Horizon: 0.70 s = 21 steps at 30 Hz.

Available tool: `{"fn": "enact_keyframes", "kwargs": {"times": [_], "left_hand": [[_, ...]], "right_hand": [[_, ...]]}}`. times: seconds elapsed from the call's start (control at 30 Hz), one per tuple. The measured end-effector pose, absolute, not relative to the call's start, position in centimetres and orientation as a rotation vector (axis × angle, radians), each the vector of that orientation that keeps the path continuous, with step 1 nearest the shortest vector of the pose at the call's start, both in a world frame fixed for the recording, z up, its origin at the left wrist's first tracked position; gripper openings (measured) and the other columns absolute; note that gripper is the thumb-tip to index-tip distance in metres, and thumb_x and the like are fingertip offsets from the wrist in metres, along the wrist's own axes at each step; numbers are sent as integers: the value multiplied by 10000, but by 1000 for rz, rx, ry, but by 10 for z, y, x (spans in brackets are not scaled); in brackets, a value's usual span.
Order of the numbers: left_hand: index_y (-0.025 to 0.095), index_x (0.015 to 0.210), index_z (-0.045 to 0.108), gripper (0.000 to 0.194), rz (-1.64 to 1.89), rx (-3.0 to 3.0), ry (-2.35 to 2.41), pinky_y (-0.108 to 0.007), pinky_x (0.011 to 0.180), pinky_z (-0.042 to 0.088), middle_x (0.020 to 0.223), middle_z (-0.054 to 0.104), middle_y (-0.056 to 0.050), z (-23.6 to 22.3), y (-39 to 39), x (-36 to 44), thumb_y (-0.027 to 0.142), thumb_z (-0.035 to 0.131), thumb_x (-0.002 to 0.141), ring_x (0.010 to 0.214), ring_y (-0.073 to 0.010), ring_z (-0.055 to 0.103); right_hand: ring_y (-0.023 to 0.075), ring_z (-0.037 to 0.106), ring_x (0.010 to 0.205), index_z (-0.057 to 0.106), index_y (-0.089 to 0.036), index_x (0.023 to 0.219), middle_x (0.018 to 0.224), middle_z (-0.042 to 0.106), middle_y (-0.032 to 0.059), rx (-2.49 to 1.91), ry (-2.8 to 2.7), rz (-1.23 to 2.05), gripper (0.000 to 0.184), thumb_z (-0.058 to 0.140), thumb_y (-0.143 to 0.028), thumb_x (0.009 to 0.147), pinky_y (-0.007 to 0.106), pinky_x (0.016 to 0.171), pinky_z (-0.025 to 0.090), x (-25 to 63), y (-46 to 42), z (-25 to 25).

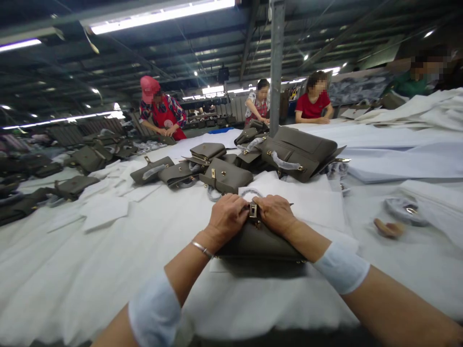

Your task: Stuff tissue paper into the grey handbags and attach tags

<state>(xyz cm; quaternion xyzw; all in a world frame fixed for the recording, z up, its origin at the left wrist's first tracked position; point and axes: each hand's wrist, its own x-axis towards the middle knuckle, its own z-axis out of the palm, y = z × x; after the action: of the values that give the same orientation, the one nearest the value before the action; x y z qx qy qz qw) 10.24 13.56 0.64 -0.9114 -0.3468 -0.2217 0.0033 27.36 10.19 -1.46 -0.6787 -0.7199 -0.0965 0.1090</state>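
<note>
Directly in front of me a dark olive handbag [261, 244] lies on the white-covered table. Its strap with a gold clasp [253, 210] stands up between my two hands. My left hand [229, 214] is closed on the strap end from the left, fingers curled and knuckles up. From the other side my right hand [277, 212] grips the bag near the clasp, its fingers bent inward. Both hands hide much of the bag's top edge. A plastic-wrapped handle [252, 192] shows just beyond my fingertips.
Several similar handbags [228, 177] are heaped beyond my hands, with a larger bag [302, 150] at a metal post [278, 67]. A wrapped strap [405, 211] and a small brown piece [388, 228] lie at right. White sheets [394, 156] are spread behind. People work across the table.
</note>
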Motion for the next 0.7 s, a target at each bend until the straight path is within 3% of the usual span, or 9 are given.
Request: {"fn": "enact_keyframes", "kwargs": {"times": [0.1,0.2,0.27,0.47,0.6,0.7], "left_hand": [[191,965,650,202,-943,-2856,-1004,-339,876,439,1000,673,-53,-3,111,86,353,599,856,971,-214,569],[185,1119,611,485,-760,-2851,-1124,-425,933,438,1119,652,-80,-10,98,86,534,650,784,1055,-270,554],[155,1153,604,554,-612,-2819,-1192,-459,969,425,1154,643,-109,-13,96,90,591,586,811,1092,-294,546],[105,1285,545,561,-306,-2819,-1175,-477,1048,375,1296,576,-140,-17,99,95,519,372,947,1216,-310,494],[129,1313,515,467,-262,-2845,-1205,-479,1057,364,1309,569,-114,-17,99,92,412,362,975,1228,-290,482],[185,1320,494,415,-441,-2815,-1246,-470,1051,367,1318,545,-90,-20,96,91,365,446,950,1224,-281,461]], "right_hand": [[219,626,828,603,-319,1187,907,689,55,-1861,-2147,-275,326,381,-313,948,305,718,379,277,108,-20],[215,634,820,544,-374,1282,914,698,39,-1777,-2193,-242,367,415,-350,939,295,699,377,280,116,-26],[216,634,810,563,-371,1260,888,699,38,-1744,-2240,-218,354,412,-376,940,293,686,376,282,119,-27],[195,626,894,638,-322,1133,973,704,14,-1568,-2250,-134,300,420,-289,930,279,707,392,288,115,-23],[164,614,973,649,-289,1102,1047,704,-26,-1409,-2256,-39,297,444,-206,904,256,759,402,294,109,-30],[167,617,976,646,-270,1125,1046,705,-5,-1412,-2226,-32,306,433,-209,915,258,790,404,294,106,-34]]}}
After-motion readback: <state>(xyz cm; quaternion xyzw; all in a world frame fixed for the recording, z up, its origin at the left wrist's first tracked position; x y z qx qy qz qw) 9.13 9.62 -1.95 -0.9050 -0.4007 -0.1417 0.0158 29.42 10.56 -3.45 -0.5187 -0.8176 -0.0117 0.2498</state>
